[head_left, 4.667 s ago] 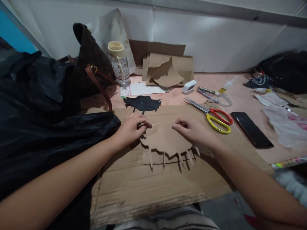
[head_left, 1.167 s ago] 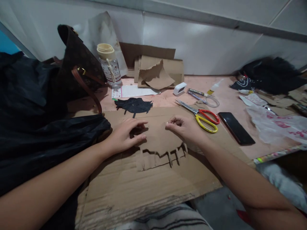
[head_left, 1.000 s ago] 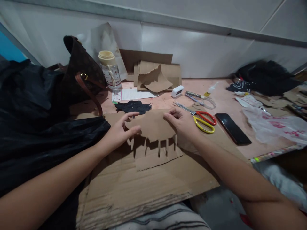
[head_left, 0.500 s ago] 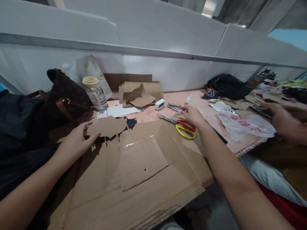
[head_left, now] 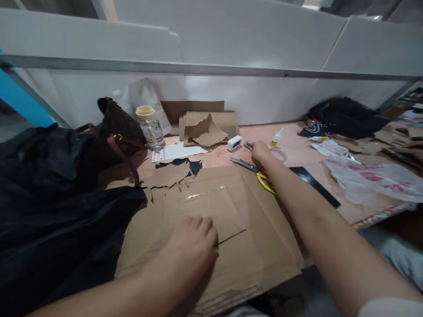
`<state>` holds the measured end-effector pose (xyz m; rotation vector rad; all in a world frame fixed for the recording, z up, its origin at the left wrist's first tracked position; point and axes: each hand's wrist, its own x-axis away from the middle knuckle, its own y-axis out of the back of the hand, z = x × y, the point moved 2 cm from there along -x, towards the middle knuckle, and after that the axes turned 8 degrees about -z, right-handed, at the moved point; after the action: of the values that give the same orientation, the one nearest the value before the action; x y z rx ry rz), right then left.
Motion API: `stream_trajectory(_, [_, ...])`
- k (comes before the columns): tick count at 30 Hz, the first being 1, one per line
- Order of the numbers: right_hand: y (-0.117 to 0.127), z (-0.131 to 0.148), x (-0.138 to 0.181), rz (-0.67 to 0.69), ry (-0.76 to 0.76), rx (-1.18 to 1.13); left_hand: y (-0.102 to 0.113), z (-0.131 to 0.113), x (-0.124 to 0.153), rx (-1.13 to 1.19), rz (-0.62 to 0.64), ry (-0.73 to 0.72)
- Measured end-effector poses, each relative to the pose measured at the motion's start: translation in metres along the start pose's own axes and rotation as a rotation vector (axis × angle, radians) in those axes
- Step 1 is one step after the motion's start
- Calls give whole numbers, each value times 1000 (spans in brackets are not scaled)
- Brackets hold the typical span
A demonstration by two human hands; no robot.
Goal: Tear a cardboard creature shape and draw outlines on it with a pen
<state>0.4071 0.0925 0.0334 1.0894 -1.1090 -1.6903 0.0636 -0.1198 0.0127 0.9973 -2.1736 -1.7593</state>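
Note:
My left hand (head_left: 194, 240) is over the lower left part of a small cardboard square (head_left: 228, 211), fingers loosely bent and holding nothing that I can see. Clear tape runs along the square's top edge, and a large cardboard sheet (head_left: 271, 237) lies beneath. Farther off, my right hand (head_left: 261, 152) is closed around the near end of a slim object (head_left: 248, 144); its kind is hidden by the fingers. Scissors (head_left: 244, 164) with yellow and red handles lie just below that hand, partly covered by my forearm. A ragged cut cardboard piece (head_left: 165, 175) rests at the left.
A white block-shaped object (head_left: 234, 143), a small glue bottle (head_left: 276, 138) and a clear ring (head_left: 279, 154) surround the right hand. A black phone (head_left: 313, 185) lies right of the forearm. Leftward stand a bottle (head_left: 150, 127) and a brown bag (head_left: 122, 127). A co-worker's hand shows at far right.
My left hand has let go of the ragged cardboard piece and come right and nearer, over the cardboard square. My right hand has closed in on the slim object. The view has swung left.

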Motion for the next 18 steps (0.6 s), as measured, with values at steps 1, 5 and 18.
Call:
stream_trajectory(1, [1, 1, -2, -17, -9, 6, -7, -13, 4, -120, 25, -68])
stream_trajectory(5, [12, 2, -11, -115, 13, 5, -17, -32, 13, -328, 84, -186])
stream_trajectory(18, [-19, -4, 8, 103, 72, 70, -29, -10, 13, -262, -94, -259])
